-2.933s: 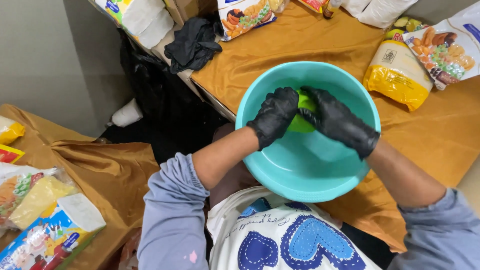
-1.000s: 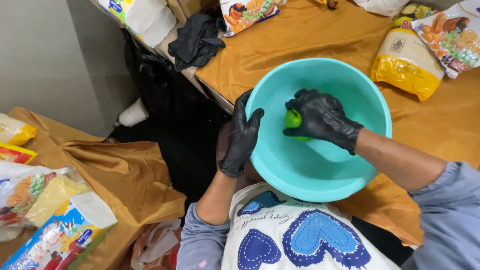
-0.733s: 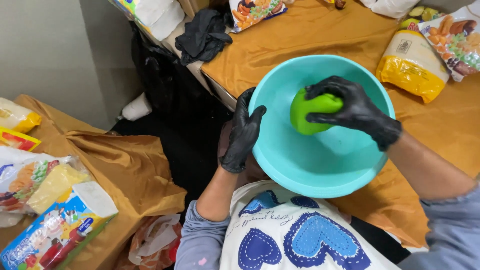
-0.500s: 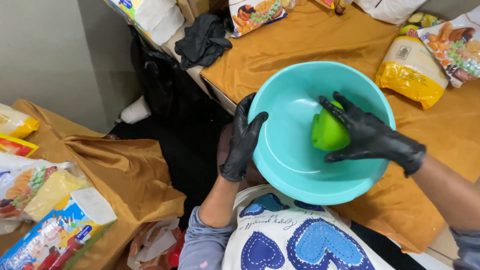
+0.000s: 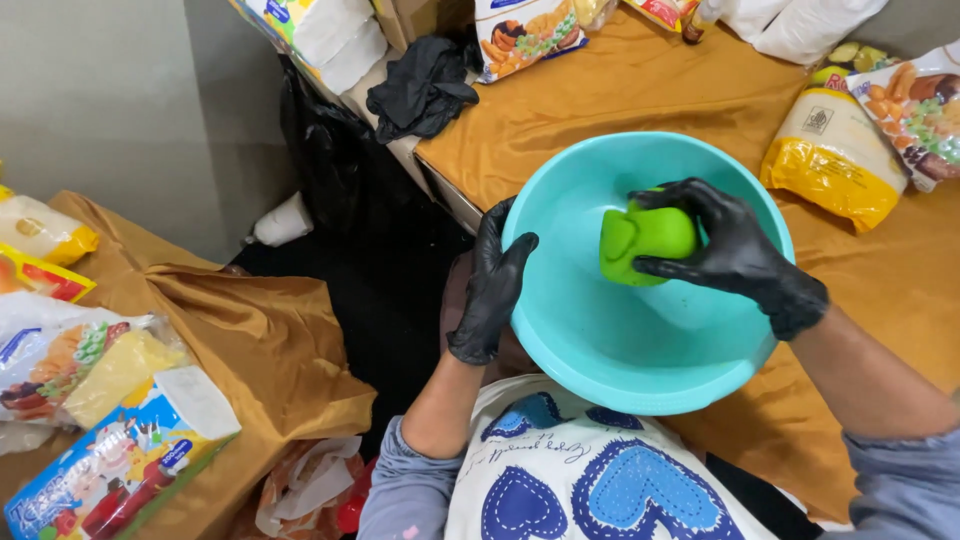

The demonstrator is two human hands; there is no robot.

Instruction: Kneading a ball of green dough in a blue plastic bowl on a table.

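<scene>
Head view: right hand [image 5: 735,255] clamped on green lump [image 5: 643,240] at its nine o'clock inside bowl [image 5: 640,385], left hand [image 5: 492,285] gripping rim at nine o'clock.

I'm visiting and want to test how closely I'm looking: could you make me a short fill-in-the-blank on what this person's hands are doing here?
1. The right hand presses a soft green lump inside a ____ bowl.
2. The left hand grips the bowl's ____.
3. Both hands wear ____ gloves.
4. The bowl rests on a table draped in a ____ cloth.

Missing words: turquoise; rim; black; golden-brown
</scene>
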